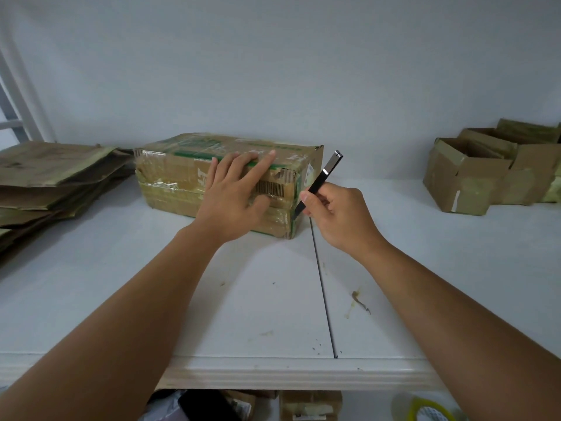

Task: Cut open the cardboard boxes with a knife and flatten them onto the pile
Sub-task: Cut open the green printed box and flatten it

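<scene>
Cardboard everywhere on our white tabletop (243,299). Centre-back, against the pale wall (273,56), sits the taped box (170,177) we're working on: brown w/ green print, clear tape across top & front, corners torn.

Our left hand (233,192) lies flat on the box's front upper edge, fingers straight & spread, index tip reaching over the top rim, thumb down the front face. It hides the middle of the front panel.

Our right hand (337,208) pinches the utility knife (321,177), a slim black handle w/ silver bands, fingers curled round its lower part. Handle tilts up & to the right; blade end sits at the box's front right corner edge, low down. Blade itself is too small to make out.

Around:
- Left: pile of flattened boxes (57,177), several layers, touching or just beside the taped box's left end, can't tell which.
- Right, well apart: cluster of open boxes (473,177), flaps up, one w/ white tape strip.
- Far left: white frame bars (18,95).
- Table seam (323,293) runs front to back, starting under the knife; brownish stains (359,302) beside it.
- Below table edge: more small boxes (309,404), a dark object, and a tape roll (425,408) w/ yellow-green rim at lower right.

Writing: barcode (271,188) on the front face beside our left thumb; a sticker on the right end panel; green lettering on top, not readable.
</scene>
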